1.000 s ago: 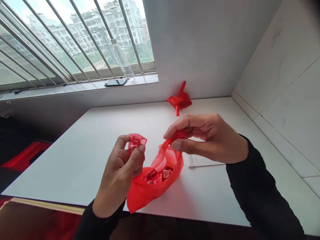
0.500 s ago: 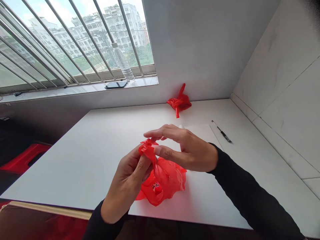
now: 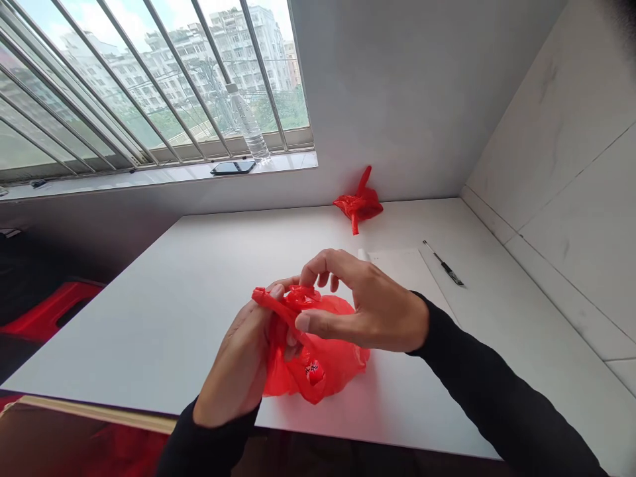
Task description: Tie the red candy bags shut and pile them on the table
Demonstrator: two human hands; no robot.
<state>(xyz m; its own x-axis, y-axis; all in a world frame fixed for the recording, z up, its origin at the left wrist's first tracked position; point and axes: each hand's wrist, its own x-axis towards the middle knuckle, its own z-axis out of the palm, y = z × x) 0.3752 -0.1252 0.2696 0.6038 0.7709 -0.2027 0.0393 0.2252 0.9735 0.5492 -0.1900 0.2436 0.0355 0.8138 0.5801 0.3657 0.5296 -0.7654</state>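
A crumpled, see-through red plastic bag (image 3: 338,324) with dark printed characters rests near the front of the white table. My left hand (image 3: 243,358) is closed on its gathered top, the thumb pressing a twisted strip that sticks out to the left. Over the same gathered part, my right hand (image 3: 370,305) has its thumb and curled index finger apart, both tips at or very close to the red plastic. The bag hides some of my left fingers, and its contents cannot be made out.
A second knotted red bag (image 3: 358,204) sits at the table's (image 3: 149,298) back edge by the wall. To the right lie a pen (image 3: 444,265) and a pale sheet (image 3: 402,260). The windowsill holds a clear bottle (image 3: 251,129) and a phone (image 3: 232,167).
My left hand has turned and its thumb now lies along the bag's twisted strip, which points left. The fingers of my right hand have curled and come lower over the bag.
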